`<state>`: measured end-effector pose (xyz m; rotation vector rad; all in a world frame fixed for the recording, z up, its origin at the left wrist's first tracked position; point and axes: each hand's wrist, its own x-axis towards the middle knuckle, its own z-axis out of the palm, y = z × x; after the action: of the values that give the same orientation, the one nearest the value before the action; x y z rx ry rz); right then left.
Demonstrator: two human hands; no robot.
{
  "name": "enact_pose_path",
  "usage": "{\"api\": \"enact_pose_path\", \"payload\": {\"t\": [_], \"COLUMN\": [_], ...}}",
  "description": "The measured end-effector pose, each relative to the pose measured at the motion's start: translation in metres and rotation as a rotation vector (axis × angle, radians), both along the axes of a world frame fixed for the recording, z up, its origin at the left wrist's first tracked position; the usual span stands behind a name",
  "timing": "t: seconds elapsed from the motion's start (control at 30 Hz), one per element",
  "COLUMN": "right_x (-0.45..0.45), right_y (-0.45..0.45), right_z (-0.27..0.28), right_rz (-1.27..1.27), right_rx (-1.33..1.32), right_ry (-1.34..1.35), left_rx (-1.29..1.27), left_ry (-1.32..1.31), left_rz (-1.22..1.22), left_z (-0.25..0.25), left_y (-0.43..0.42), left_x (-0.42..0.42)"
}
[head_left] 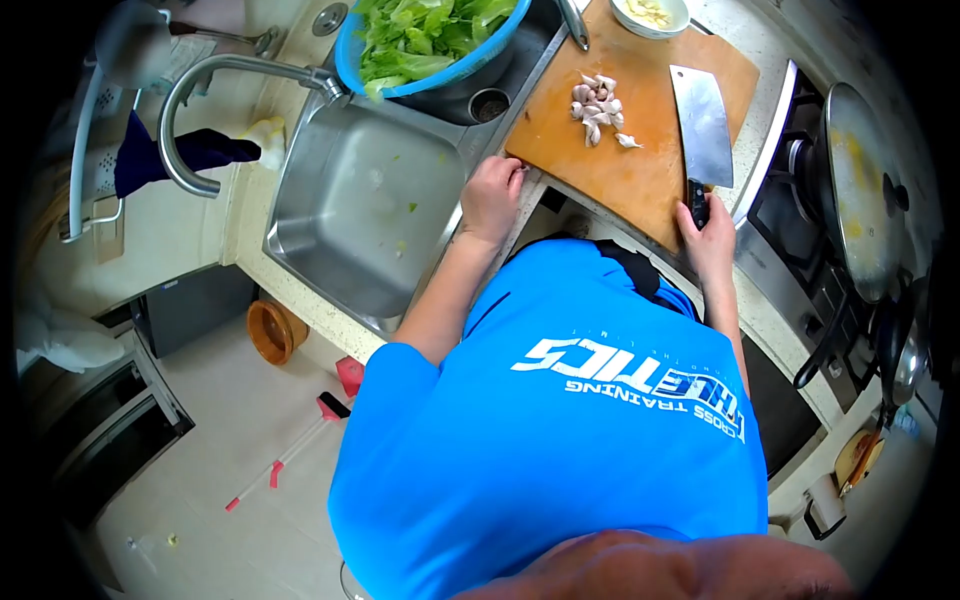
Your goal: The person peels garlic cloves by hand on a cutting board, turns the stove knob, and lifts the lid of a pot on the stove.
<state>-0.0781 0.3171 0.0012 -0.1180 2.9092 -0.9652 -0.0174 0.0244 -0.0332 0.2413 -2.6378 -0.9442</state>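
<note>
On the wooden cutting board lies a small pile of unpeeled garlic cloves, with one clove a little apart. A cleaver rests flat on the board's right part, blade pointing away from me. My right hand is closed around the cleaver's black handle at the board's near right edge. At the board's near left corner, beside the sink, my left hand is closed, fingers pinched on something small that I cannot make out. A white bowl with pale sliced pieces stands at the board's far edge.
A steel sink with a curved faucet is on the left. Behind it sits a blue basin of leafy greens. On the right, a lidded pan stands on the stove. A brown bucket is on the floor.
</note>
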Motion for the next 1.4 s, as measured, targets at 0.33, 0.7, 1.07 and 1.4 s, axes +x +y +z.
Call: {"api": "enact_pose_path", "payload": {"t": [0.33,0.7,1.07,1.4], "right_x": [-0.001,-0.003,0.0,-0.001], "right_y": [0.0,-0.001,-0.004,0.007], "right_z": [-0.008,-0.013,-0.007,0.011], "right_rz": [-0.034,-0.062,-0.087,-0.025], "right_rx": [-0.045,-0.002,-0.019,-0.035], "right_ry": [0.018,0.048,0.022,-0.103], "left_rx": [0.3,-0.489,-0.436,-0.202], "left_ry": [0.165,-0.702,-0.719,0.174], "left_rz": [0.375,0.193,0.215,-0.399], "left_z": [0.016,-0.159,-0.005,0.048], "left_y": [-0.07,-0.202,-0.164,0.037], "left_x": [0.02,0.045,0.041,-0.063]}}
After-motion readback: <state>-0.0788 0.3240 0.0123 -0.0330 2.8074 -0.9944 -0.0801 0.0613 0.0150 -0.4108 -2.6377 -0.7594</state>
